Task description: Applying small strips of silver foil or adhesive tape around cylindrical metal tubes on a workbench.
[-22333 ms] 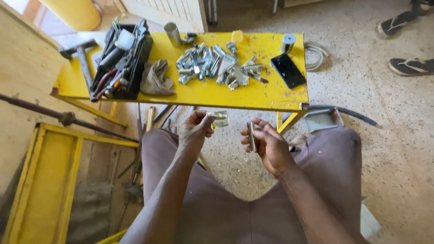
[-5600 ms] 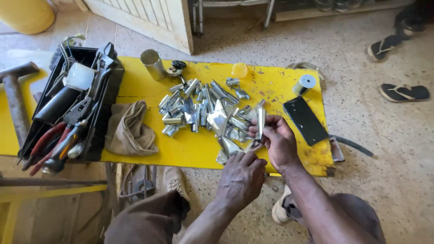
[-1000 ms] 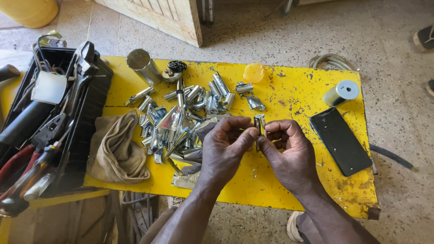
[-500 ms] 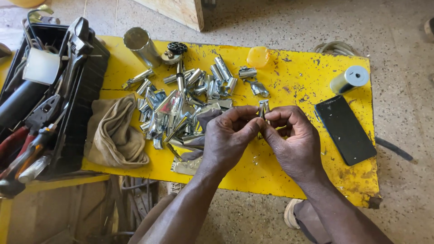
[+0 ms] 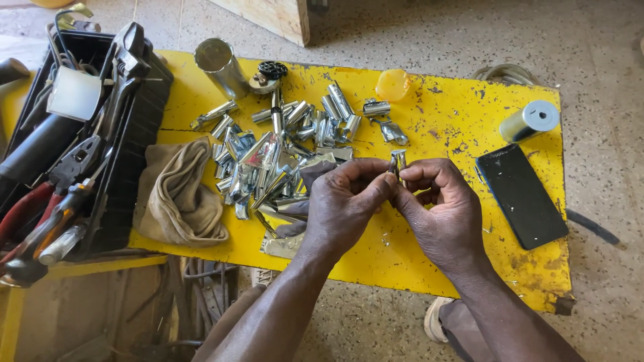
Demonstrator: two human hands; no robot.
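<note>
Both of my hands meet over the middle of the yellow table (image 5: 463, 127). My left hand (image 5: 342, 204) and my right hand (image 5: 439, 211) pinch one small shiny metal piece (image 5: 398, 161) between their fingertips, held upright just above the tabletop. Left of my hands lies a pile of several similar bent metal pieces (image 5: 282, 151), some rolled into short tubes. A flat scrap of sheet metal (image 5: 282, 245) lies under my left wrist near the table's front edge.
A black tool tray (image 5: 134, 134) with pliers and other tools stands at the left, a tan cloth (image 5: 178, 194) beside it. A metal can (image 5: 220, 66), a yellow cap (image 5: 392, 84), a tape roll (image 5: 530, 121) and a black phone (image 5: 522, 194) lie on the table.
My hands, still together on the metal piece, have stayed over the table's middle while the view drew in closer. Much earlier, the hands were over my lap.
</note>
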